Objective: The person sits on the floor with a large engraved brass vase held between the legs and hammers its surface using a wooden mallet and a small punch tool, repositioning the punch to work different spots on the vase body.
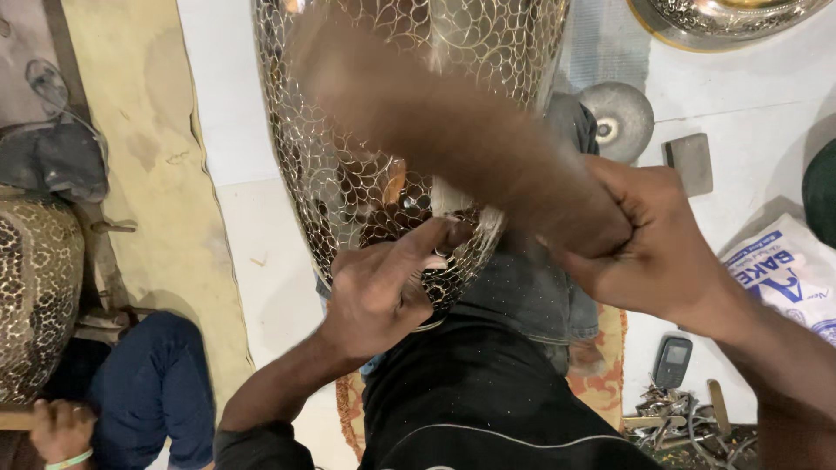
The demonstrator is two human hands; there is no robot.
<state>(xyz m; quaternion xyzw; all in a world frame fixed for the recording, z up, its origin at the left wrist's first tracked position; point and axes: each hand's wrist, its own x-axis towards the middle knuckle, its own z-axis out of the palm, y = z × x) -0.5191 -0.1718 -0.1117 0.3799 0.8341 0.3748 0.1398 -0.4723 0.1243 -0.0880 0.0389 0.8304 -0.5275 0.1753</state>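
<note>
Left hand (pixel 379 292): fingers (pixel 431 237) together, pinching a small pale tool against the lower end of the big metal vessel (pixel 392 113), thumb stretched up along the patterned surface. Right hand (pixel 640 239): fingers clamped in a fist round a wooden handle (pixel 453 122), which is motion-blurred & streaks diagonally across the vessel's front; can't tell what sits at its far end. Vessel itself is large, rounded, covered in a fish-scale cut pattern, shiny; its lower end rests at the person's lap, above black clothing (pixel 488 392) & grey trousers (pixel 540 287). Right of vessel: a round metal disc (pixel 620 117) on the white floor (pixel 749 122), w/ a small grey block (pixel 692 161) just beside it. Further right, a white printed bag (pixel 788 274). Below-right of vessel: a small dark phone (pixel 672 361) & a heap of metal scraps (pixel 679 422). Top right of vessel: rim of another shiny vessel (pixel 697 22). Left of vessel: tan mat (pixel 148 174), then a darker patterned pot (pixel 35 296); another person's hand (pixel 57 431) w/ a green wristband & blue-trousered leg (pixel 152 392) at bottom left.
</note>
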